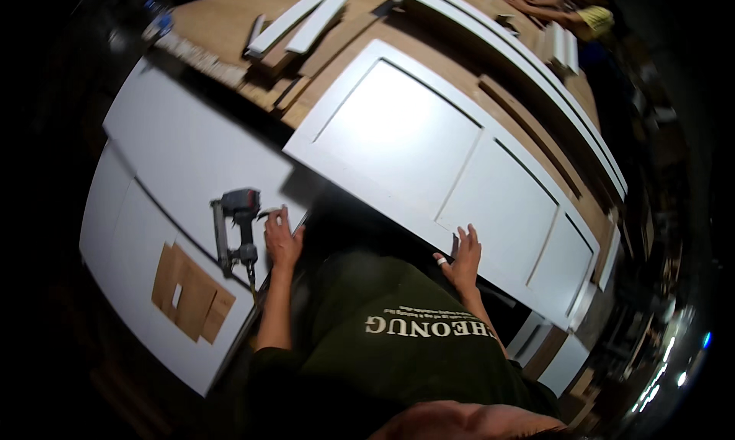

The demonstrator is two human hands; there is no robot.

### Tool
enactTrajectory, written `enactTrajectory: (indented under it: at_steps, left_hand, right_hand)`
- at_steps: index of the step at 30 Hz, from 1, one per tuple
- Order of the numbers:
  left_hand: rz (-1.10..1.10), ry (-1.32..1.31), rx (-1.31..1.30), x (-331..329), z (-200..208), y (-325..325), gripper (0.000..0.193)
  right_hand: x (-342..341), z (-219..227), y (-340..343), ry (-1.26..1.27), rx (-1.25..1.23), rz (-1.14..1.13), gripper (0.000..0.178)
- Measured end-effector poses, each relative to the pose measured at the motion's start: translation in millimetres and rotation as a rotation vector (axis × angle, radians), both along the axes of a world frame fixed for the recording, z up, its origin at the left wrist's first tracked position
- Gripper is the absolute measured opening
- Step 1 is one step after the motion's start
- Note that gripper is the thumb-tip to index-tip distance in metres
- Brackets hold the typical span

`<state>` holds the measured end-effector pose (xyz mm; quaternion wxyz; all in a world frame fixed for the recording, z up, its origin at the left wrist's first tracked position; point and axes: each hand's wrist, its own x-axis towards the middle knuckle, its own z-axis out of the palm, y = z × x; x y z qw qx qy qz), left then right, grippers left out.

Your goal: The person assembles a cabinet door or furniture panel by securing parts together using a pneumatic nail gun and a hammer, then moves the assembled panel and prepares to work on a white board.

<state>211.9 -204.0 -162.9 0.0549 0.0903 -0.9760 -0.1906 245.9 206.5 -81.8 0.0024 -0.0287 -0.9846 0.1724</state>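
A: Where is the panel [452, 184] lying, and what are the hands doing?

B: It is lying on the worktop [222, 19], stretching from the centre of the frame toward the right. The right hand [462, 270] is reaching over its near edge with fingers spread, its grip looking released; whether the fingertips are pressing is hard to tell.

A: And the left hand [283, 245]?

B: Its grip is looking loose too, not wrapping the handle of the nail gun [245, 229], which is lying just beside it on the white board [176, 164], left of centre. Whether a fingertip is touching the gun is unclear.

A: How are these likely to be handling?

B: The panel is seeming stiff, broad and rather slick, with corners probably easy to chip; the outer frame is offering better hold than the recessed faces, with hands well apart. The gun is looking dense and rigid, so the handle is the place for grasping.

A: What is hiding?

B: The hose [253, 278] is disappearing near the left forearm, blackness is filling the gap between board and panel, and a co-worker [586, 15] is showing only partly, upper right.
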Motion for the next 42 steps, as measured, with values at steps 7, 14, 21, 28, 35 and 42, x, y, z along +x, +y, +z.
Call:
enactTrajectory:
  at_steps: [7,14,21,28,35,42]
  left_hand:
    - [-0.975,0.033,-0.01,-87.2,58.9,143.3,0.081]
    - [-1.105,0.434,-0.104,-90.0,33.3,182.1,0.028]
    - [-1.168,0.238,-0.112,-81.1,52.7,185.1,0.036]
    - [-1.242,0.141,-0.153,-60.8,145.0,189.3,0.048]
    - [-1.37,-0.333,-0.223,-108.9,345.0,193.1,0.042]
    - [-1.215,-0.635,-0.346,-128.2,407.4,196.0,0.036]
  right_hand:
    - [31.1,-17.4,28.9,-0.003,0.011,-0.132,0.083]
    - [36.5,-29.3,45.7,0.097,-0.015,-0.164,0.08]
    - [57.0,-25.2,59.2,0.189,-0.099,-0.15,0.072]
    - [91.5,61.3,82.8,0.653,-0.119,-0.238,0.053]
    - [129.1,75.6,164.2,1.311,-0.883,-1.196,0.029]
    - [50.7,82.6,203.8,1.16,-1.162,-1.141,0.047]
